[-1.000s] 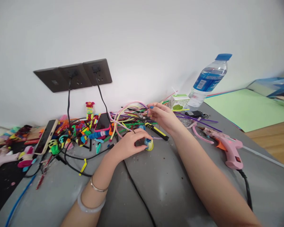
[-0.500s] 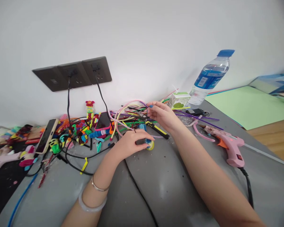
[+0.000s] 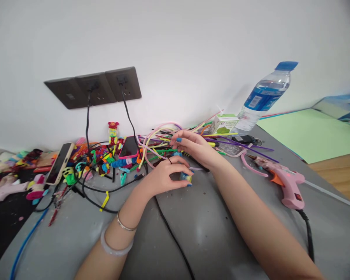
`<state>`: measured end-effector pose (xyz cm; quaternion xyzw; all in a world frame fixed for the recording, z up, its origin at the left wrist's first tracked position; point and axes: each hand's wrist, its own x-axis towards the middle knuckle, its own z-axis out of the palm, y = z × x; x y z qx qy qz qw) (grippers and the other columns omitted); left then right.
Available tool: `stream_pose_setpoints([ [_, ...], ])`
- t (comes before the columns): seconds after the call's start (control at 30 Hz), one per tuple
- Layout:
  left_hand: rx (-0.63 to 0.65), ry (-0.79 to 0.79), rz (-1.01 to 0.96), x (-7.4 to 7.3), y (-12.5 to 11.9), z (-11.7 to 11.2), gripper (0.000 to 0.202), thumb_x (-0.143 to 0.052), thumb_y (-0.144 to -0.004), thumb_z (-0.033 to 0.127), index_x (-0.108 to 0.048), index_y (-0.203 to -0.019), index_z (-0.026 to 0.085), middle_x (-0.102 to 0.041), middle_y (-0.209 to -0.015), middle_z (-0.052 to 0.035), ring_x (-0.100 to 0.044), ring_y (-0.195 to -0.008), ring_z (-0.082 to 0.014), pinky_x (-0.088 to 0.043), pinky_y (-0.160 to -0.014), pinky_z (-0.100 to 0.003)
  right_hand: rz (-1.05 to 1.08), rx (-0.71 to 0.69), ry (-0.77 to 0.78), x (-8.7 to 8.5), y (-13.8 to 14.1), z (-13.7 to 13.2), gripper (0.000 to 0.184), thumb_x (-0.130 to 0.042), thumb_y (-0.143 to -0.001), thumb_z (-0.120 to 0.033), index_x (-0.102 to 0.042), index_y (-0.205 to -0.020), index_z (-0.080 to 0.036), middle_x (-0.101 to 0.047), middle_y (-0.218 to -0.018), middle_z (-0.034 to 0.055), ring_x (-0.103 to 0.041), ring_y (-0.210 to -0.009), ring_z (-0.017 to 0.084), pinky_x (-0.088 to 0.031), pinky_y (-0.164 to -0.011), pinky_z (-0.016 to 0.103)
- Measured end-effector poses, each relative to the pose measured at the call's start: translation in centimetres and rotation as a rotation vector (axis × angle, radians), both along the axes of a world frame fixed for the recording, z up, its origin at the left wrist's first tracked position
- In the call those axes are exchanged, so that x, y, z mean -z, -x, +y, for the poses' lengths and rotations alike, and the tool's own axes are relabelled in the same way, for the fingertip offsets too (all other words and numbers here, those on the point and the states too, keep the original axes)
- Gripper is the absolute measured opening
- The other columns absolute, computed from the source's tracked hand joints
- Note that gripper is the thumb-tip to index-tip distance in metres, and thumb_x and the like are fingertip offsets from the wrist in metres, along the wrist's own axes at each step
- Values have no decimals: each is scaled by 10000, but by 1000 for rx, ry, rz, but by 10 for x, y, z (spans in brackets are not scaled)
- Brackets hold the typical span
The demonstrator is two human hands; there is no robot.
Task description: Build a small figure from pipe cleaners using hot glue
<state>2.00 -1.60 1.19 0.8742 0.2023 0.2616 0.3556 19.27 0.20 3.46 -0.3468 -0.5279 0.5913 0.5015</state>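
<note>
My left hand (image 3: pixel 166 177), with a dark ring on one finger, holds a small blue and yellow fuzzy piece (image 3: pixel 186 177) between thumb and fingertips, just over the grey table. Further back, my right hand (image 3: pixel 194 149) reaches over a pair of pliers with black and yellow handles (image 3: pixel 196 160). Its fingers are loosely bent with nothing visible in them, and it covers the head of the pliers. Around and behind it lie loose pipe cleaners (image 3: pixel 147 144) in pink, yellow, purple and green.
A pink glue gun (image 3: pixel 290 184) lies at right, near a tilted-looking water bottle (image 3: pixel 264 95) and a juice carton (image 3: pixel 224 123). Phones (image 3: pixel 129 147), craft figures (image 3: pixel 113 134) and black cables (image 3: pixel 175 237) spread left. Green paper (image 3: pixel 312 132) lies at far right.
My right hand has shifted left and slightly down, from the pipe cleaners to over the pliers' head. My left hand keeps the blue and yellow piece, its fingers slightly repositioned.
</note>
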Motion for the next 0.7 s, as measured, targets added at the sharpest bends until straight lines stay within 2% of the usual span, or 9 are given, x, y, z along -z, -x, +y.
stream_pose_setpoints([
  [0.1, -24, 42, -27, 1, -2, -1, 116, -662, -844, 238, -697, -945, 194, -660, -1005, -63, -647, -940, -164, -505, -885, -297, 16, -9, -20, 0, 1, -1, 171, -630, -837, -330, -620, -925, -183, -633, -892, 21, -605, -789, 131, -471, -752, 277],
  [0.17, -48, 142, -44, 2, -3, -2, 205, -676, -826, 219, -649, -1029, 202, -686, -990, -47, -664, -924, -159, -514, -884, -297, -4, -24, -63, 1, 1, -1, 179, -615, -858, -344, -620, -952, -192, -631, -920, 27, -609, -815, 142, -483, -788, 297],
  [0.27, -93, 332, -69, 3, -4, -4, 441, -735, -769, 229, -531, -1159, 206, -708, -988, -40, -691, -928, -176, -535, -886, -319, -120, -51, -221, 1, 5, -4, 237, -565, -906, -405, -625, -1027, -210, -636, -1050, 60, -608, -973, 195, -480, -895, 353],
  [0.33, -138, 390, -61, 5, -5, -5, 532, -761, -740, 247, -485, -1192, 204, -711, -1012, -53, -701, -935, -200, -549, -871, -341, -202, -48, -372, 1, 11, -7, 296, -493, -945, -454, -619, -1065, -215, -624, -1129, 80, -575, -1091, 232, -453, -970, 392],
  [0.47, -196, 383, -19, 8, -5, -5, 604, -789, -703, 258, -477, -1216, 196, -705, -1092, -82, -700, -969, -240, -561, -856, -368, -309, 13, -614, 4, 23, -12, 346, -359, -1001, -440, -593, -1093, -201, -601, -1149, 106, -529, -1177, 243, -392, -1049, 419],
  [0.57, -210, 349, 8, 7, -6, -4, 535, -803, -683, 254, -539, -1141, 172, -716, -1054, -81, -697, -952, -251, -570, -822, -364, -409, 59, -663, 7, 28, -13, 309, -335, -1013, -378, -572, -1109, -203, -590, -1154, 114, -522, -1164, 241, -390, -1037, 429],
  [0.7, -205, 310, 35, 5, -6, -2, 452, -810, -673, 247, -592, -1060, 158, -726, -1004, -71, -688, -940, -257, -568, -810, -369, -509, 41, -677, 9, 30, -14, 300, -324, -1014, -357, -559, -1122, -206, -591, -1144, 115, -516, -1141, 253, -393, -1014, 441],
])
